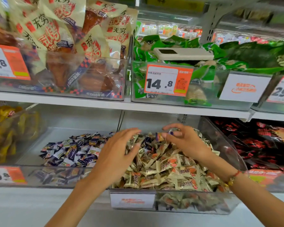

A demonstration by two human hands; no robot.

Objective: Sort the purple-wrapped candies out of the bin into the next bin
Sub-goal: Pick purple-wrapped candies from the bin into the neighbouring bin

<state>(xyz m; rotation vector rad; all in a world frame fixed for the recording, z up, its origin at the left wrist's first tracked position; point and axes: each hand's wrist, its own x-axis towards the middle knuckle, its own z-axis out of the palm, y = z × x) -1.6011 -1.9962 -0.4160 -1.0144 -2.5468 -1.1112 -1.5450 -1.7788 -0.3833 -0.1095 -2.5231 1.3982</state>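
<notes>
A clear bin [220, 202] on the lower shelf is heaped with beige-and-orange wrapped candies [170, 169]; a few purple-wrapped candies [147, 140] lie at the back of the heap. To its left a second clear bin [31, 176] holds a pile of purple-wrapped candies [72, 149]. My left hand [120, 149] hovers over the left side of the beige heap, fingers spread and relaxed. Over the back of that heap, my right hand [182, 138] pinches a purple-wrapped candy [170, 133] between thumb and fingers.
The upper shelf carries bins of beige snack bags [64, 46] and green packets [195, 51], with a white device [184, 53] lying on the green ones. Orange price tags hang on the bin fronts. Yellow packs [5, 128] sit far left, red-black packs [261, 141] far right.
</notes>
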